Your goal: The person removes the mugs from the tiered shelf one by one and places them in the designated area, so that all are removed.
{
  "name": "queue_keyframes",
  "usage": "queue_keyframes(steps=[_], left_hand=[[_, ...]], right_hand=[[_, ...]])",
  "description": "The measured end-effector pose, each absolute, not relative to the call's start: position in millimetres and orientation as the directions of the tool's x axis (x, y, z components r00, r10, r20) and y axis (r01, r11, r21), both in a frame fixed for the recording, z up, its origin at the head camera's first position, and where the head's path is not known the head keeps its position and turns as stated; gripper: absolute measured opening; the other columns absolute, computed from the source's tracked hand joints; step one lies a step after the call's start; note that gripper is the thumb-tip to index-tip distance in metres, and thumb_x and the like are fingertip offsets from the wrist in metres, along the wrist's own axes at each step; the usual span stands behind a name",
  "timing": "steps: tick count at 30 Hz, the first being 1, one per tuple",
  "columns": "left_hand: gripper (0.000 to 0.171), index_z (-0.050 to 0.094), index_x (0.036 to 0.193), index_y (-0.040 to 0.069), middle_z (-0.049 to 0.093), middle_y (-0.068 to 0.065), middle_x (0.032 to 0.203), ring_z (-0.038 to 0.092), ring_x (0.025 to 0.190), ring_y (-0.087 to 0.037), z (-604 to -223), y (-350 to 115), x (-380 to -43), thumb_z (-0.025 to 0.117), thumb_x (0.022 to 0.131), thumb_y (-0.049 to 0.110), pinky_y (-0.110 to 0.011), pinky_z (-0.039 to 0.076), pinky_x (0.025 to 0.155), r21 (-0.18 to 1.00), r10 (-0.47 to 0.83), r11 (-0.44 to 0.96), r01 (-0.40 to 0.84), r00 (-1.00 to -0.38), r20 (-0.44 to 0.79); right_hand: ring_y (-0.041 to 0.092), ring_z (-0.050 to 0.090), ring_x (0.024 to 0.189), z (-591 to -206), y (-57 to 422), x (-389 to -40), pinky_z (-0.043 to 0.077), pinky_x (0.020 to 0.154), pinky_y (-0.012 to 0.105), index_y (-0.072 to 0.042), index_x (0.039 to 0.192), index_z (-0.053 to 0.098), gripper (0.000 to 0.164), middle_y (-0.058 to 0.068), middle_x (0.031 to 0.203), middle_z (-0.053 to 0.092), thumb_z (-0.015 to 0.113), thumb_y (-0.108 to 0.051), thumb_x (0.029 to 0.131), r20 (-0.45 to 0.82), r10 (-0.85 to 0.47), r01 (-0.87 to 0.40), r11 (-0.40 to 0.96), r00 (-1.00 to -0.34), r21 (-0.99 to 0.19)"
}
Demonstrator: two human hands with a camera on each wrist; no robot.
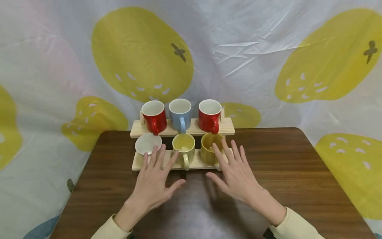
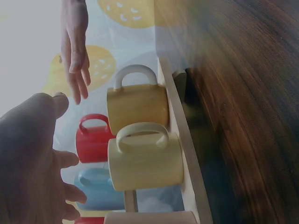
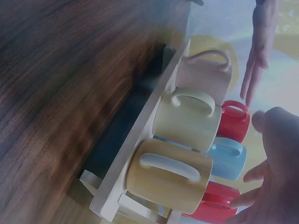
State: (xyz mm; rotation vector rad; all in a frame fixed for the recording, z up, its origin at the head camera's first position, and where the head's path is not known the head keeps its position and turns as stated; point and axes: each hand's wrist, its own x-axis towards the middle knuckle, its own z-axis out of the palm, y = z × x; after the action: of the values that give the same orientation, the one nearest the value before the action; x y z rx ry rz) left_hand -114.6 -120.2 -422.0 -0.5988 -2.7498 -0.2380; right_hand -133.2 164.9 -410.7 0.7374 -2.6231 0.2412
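Observation:
A two-tier wooden rack (image 1: 138,128) carries mugs on both shelves. Along the upper shelf stand a red mug (image 1: 159,122), a light blue mug (image 1: 184,121) and another red mug (image 1: 207,121). The lower shelf bears a pale mug (image 1: 142,146), a cream mug (image 1: 180,157) and a mustard mug (image 1: 206,155) with a pale handle. With fingers spread, my left hand (image 1: 153,186) hovers over the lower-left front, partly hiding the pale mug. My right hand (image 1: 237,177) is spread likewise before the mustard mug. Neither hand holds anything.
The rack stands at the back of a dark brown wooden table (image 1: 277,172). Close behind it hangs a white cloth (image 1: 226,59) printed with large yellow fruit shapes. Bare wood shows on both sides of the rack.

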Motion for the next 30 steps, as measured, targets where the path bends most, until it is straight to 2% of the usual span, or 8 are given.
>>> queue_keyframes(steps=[7,15,19,23,30], left_hand=[[0.081,0.032,0.161,0.026,0.025,-0.022,0.166,0.018,0.153,-0.046,-429,-127,-110,0.054,0.094,0.066,-0.065,0.020,0.121,0.181,0.316,0.897,0.404,-0.870,0.378],[0.081,0.024,0.163,0.027,0.018,-0.020,0.168,0.014,0.155,-0.043,-440,-141,-102,0.056,0.096,0.060,-0.066,0.018,0.120,0.270,0.235,0.898,0.348,-0.897,0.374],[0.088,0.017,0.164,0.023,0.013,-0.021,0.169,0.015,0.154,-0.045,-445,-150,-102,0.059,0.096,0.058,-0.068,0.019,0.119,0.319,0.172,0.896,0.310,-0.903,0.393],[0.096,0.006,0.165,0.017,0.009,-0.022,0.169,0.013,0.154,-0.045,-452,-160,-103,0.061,0.096,0.055,-0.066,0.019,0.120,0.373,0.109,0.886,0.274,-0.907,0.408],[0.107,-0.003,0.163,0.006,0.000,-0.020,0.170,0.003,0.156,-0.041,-469,-178,-107,0.066,0.094,0.050,-0.058,0.013,0.125,0.497,0.002,0.843,0.205,-0.925,0.379]], right_hand=[[0.057,0.031,0.143,-402,160,-144,0.026,0.116,0.069,-0.003,0.158,0.031,0.081,0.029,0.161,0.031,0.059,-0.048,0.096,0.430,-0.459,-0.529,0.847,-0.777,-0.051],[0.058,0.034,0.141,-388,157,-162,0.029,0.116,0.067,-0.002,0.159,0.026,0.083,0.032,0.159,0.031,0.064,-0.042,0.097,0.420,-0.445,-0.512,0.857,-0.791,-0.057],[0.059,0.037,0.139,-387,159,-174,0.032,0.114,0.068,0.002,0.158,0.025,0.084,0.034,0.156,0.034,0.066,-0.037,0.096,0.465,-0.430,-0.523,0.848,-0.774,-0.086],[0.059,0.042,0.135,-389,161,-187,0.036,0.111,0.067,0.007,0.156,0.027,0.084,0.037,0.152,0.038,0.070,-0.030,0.094,0.549,-0.407,-0.549,0.828,-0.730,-0.115],[0.052,0.044,0.137,-395,160,-203,0.038,0.114,0.059,0.011,0.152,0.034,0.080,0.039,0.148,0.043,0.073,-0.025,0.092,0.634,-0.372,-0.579,0.802,-0.678,-0.149]])
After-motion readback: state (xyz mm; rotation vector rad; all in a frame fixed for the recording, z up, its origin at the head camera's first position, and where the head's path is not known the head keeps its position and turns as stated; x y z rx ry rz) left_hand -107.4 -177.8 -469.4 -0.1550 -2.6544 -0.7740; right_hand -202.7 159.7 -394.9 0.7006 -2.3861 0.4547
